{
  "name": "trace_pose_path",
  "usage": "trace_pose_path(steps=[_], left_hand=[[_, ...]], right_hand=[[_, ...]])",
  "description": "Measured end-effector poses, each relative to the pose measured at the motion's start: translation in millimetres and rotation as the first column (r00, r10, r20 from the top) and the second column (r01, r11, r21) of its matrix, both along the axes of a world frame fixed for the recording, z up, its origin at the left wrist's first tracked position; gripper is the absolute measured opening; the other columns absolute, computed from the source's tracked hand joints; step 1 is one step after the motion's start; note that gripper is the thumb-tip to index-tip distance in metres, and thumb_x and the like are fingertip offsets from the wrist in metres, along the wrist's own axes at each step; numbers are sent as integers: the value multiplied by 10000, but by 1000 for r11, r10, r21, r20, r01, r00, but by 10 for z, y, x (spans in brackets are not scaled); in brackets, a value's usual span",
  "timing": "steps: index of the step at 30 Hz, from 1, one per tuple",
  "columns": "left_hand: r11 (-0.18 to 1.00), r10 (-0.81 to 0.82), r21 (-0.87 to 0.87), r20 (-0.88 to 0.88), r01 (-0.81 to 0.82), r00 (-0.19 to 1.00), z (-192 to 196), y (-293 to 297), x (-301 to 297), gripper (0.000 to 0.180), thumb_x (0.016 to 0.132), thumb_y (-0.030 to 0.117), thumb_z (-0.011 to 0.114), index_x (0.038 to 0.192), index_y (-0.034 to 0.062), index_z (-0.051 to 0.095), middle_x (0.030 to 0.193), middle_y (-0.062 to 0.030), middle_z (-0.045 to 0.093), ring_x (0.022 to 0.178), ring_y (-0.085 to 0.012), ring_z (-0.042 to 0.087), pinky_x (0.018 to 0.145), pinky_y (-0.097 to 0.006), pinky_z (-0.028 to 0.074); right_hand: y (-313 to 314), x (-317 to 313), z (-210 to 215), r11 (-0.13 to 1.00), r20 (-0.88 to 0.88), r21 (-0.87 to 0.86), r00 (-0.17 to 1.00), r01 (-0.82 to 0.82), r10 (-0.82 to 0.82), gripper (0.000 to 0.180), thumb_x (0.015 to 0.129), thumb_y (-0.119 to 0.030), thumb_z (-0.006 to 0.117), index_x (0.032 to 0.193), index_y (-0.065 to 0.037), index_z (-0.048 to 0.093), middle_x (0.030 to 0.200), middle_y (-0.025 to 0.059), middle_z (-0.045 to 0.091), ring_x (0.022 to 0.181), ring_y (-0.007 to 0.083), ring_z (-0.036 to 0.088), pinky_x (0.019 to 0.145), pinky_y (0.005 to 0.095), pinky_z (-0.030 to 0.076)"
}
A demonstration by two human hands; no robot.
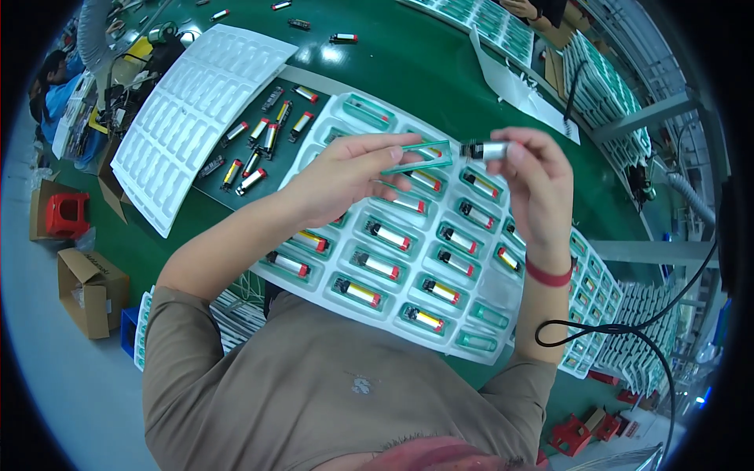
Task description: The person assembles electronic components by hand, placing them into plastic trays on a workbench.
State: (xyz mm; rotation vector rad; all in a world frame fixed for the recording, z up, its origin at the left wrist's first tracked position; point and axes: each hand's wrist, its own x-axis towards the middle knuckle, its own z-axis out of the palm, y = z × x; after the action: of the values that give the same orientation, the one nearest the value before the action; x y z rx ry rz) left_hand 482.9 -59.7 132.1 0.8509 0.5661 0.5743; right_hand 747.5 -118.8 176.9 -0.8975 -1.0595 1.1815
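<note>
My left hand (345,173) pinches a translucent green plastic case (438,155), long and narrow, above a white tray. To its right, my right hand (538,173) grips a small silver cylinder with a black end (485,150), which looks like a battery module. The black end points at the case; a small gap seems to lie between them. Below both hands is the white moulded tray (377,313), tilted toward me. Many of its pockets hold green cases with cylinders in them, such as a red-tipped cylinder (389,235). Near its lower right corner, a green case (488,315) holds no cylinder.
Loose cylinders (269,140) lie on the green table left of the tray. Beyond them is another white moulded tray (196,110). Stacked trays (628,337) stand at the right, and a black cable (605,326) loops near my right forearm. Another person's hand (522,8) shows at the top.
</note>
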Motion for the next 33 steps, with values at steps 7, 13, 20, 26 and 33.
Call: trace_pose_path(steps=[7, 13, 20, 26, 33], left_hand=[[999, -48, 2, 86, 48, 995, 65, -153, 460, 475, 1113, 246, 415, 1446, -81, 499, 1355, -162, 602, 1146, -241, 632, 979, -360, 520], [999, -35, -16, 158, 37, 987, 128, -279, 520, 508, 1119, 285, 401, 1439, -99, 488, 1358, -184, 599, 1174, -260, 636, 998, -362, 512], [998, -54, -14, 156, 57, 986, 131, -251, 490, 529, 1120, 307, 396, 1437, -109, 478, 1352, -182, 603, 1136, -256, 651, 1002, -352, 511], [1000, -20, 16, 124, 18, 992, 147, -276, 512, 550, 1122, 330, 401, 1438, -114, 470, 1338, -170, 595, 1163, -254, 630, 1035, -378, 493], [999, -31, 7, 118, 31, 992, 112, -261, 521, 562, 1120, 341, 413, 1445, -115, 463, 1344, -153, 562, 1169, -263, 622, 1051, -387, 482]], right_hand=[[-488, -138, -172, 981, 203, -8, 961, 195, -189, 235, 929, 39, 710, 1155, 42, 644, 1013, 86, 706, 867, 107, 678, 795, 243, 567], [-504, -158, -248, 949, 339, 39, 889, 312, -307, 221, 878, 32, 783, 1054, 6, 651, 964, 28, 686, 778, 48, 574, 716, 185, 470], [-486, -171, -222, 956, 323, -19, 906, 294, -272, 171, 889, 14, 778, 1026, 14, 676, 960, 43, 706, 818, 62, 610, 732, 194, 487], [-453, -101, -211, 963, 258, -96, 940, 253, -222, 158, 899, 10, 769, 1027, 12, 676, 969, 57, 713, 856, 79, 651, 772, 205, 514], [-452, -186, -286, 950, 276, -91, 924, 299, -264, 163, 901, 0, 772, 1030, 17, 674, 970, 53, 712, 849, 74, 643, 769, 201, 510]])
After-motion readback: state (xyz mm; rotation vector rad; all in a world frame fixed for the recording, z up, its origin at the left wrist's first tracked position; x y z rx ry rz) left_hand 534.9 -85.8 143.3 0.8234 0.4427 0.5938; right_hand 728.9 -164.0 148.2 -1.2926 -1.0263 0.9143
